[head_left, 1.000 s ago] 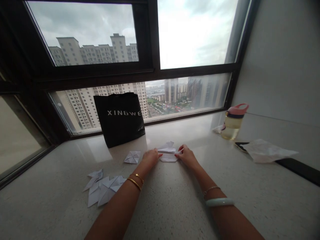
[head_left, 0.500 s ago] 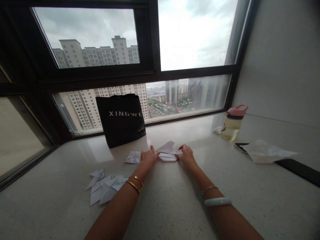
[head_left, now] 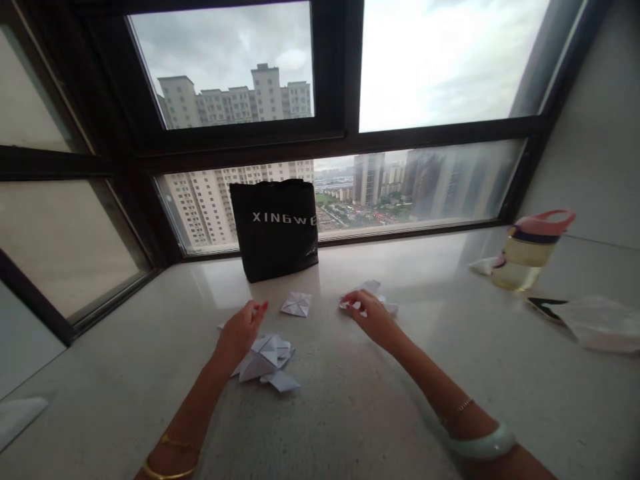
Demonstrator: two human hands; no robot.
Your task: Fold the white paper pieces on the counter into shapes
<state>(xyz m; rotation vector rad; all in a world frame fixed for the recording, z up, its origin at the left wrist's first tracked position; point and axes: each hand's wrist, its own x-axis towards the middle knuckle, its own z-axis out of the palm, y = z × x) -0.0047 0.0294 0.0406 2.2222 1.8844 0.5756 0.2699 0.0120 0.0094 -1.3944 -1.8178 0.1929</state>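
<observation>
My right hand [head_left: 369, 313] rests on a folded white paper piece [head_left: 376, 300] on the pale stone sill, its fingertips curled on the paper's near edge. My left hand [head_left: 241, 329] hovers above a heap of folded white paper shapes [head_left: 267, 360], fingers loosely bent, nothing visible in them. A single flat folded paper square [head_left: 297, 304] lies between the two hands, touching neither.
A black bag [head_left: 277, 227] with white lettering stands against the window. At the right are a bottle [head_left: 529, 251] with a pink lid, a dark phone [head_left: 546, 308] and a crumpled white sheet [head_left: 600, 323]. The window frame runs along the far edge.
The view has swung left. My left hand has let go of the paper piece and moved left to the heap of folded shapes. My right hand stays on the paper piece.
</observation>
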